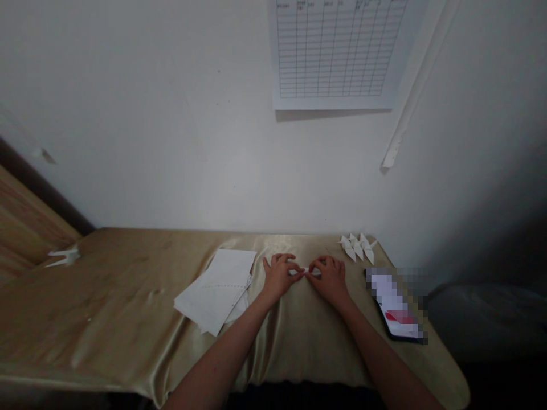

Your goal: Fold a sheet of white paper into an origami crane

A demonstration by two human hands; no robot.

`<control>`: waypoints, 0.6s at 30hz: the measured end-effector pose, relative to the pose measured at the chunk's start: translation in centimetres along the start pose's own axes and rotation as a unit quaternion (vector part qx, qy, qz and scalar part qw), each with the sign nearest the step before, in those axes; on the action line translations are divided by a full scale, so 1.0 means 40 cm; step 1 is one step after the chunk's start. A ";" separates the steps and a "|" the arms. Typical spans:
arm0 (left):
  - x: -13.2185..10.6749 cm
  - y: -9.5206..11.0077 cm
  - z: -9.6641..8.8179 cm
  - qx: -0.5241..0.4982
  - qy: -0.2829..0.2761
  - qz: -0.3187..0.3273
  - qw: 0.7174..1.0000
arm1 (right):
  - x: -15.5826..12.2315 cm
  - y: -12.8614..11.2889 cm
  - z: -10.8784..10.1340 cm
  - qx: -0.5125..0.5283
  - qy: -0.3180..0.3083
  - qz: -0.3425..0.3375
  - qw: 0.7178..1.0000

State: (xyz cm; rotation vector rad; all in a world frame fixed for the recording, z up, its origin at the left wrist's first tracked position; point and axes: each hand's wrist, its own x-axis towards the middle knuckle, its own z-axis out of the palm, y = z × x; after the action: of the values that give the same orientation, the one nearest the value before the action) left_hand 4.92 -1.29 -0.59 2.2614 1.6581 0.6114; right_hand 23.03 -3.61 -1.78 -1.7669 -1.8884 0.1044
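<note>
A small white piece of folded paper (pixel 305 270) is held just above or on the bench, I cannot tell which, between the left hand (pixel 280 273) and the right hand (pixel 331 278). Each grip is a thumb-and-finger pinch closed on the paper, seemingly to steady so slight a thing from both sides. Left of the grip, loose white paper sheets (pixel 226 273) lie in an uneven pile, probably for easy reach. Right of it and farther off, three pointed white folded-paper figures (pixel 358 248) stand in a row, perhaps kept clear of the forearms. Nearer, beyond the right wrist, a dark-edged phone (pixel 395 310) lies screen up. Gold satin cloth (pixel 316 341) covers the bench.
</note>
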 end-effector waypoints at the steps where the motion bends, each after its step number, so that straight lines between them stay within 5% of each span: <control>1: 0.000 -0.001 0.000 -0.001 -0.001 0.003 1.000 | 0.001 0.000 0.000 -0.001 -0.003 0.001 1.000; 18: 0.005 -0.020 -0.017 0.011 -0.065 0.014 0.998 | 0.019 0.037 0.006 -0.014 -0.075 -0.018 0.997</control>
State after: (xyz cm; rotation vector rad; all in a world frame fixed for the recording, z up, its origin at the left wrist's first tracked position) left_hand 3.98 -0.89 -0.30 2.2915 1.5818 0.4431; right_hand 24.26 -2.64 -2.34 -1.7859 -2.0351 0.2039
